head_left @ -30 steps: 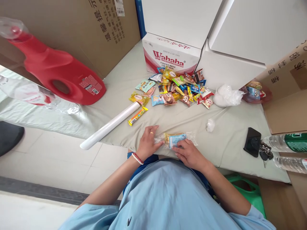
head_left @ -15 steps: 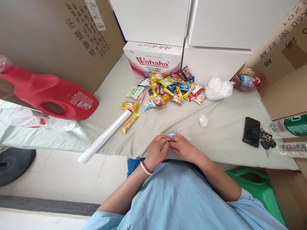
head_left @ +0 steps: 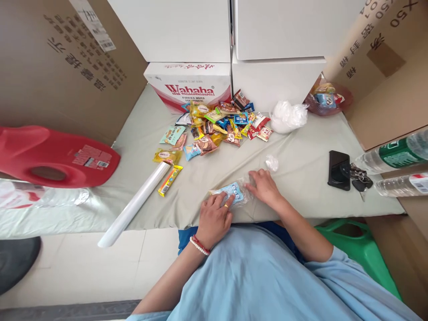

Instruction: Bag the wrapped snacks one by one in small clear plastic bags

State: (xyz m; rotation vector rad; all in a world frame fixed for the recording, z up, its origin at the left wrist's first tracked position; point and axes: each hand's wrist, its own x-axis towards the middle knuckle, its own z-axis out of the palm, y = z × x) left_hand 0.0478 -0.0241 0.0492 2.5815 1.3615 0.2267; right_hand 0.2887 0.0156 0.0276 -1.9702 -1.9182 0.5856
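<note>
A: Where's the snack bundle [head_left: 230,193]?

B: Near edge of the table [head_left: 301,187], well this side of the snack pile [head_left: 220,125]. Wrapped in clear film, long axis running left-right.

A: Hands?

B: Left hand [head_left: 214,218] flat on the bundle's left end, fingers spread, pressing, not curled round it. Right hand [head_left: 264,187] at the right end, fingertips on the loose film; whether it pinches, I can't tell.

A: Nearer hand?

B: Both touching. Film roll [head_left: 137,203] lies off to the bundle's left.

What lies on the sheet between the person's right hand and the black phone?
Head view: from the right hand to the black phone the grey-green sheet is bare; a small crumpled white wrap lies just beyond the hand.
</note>
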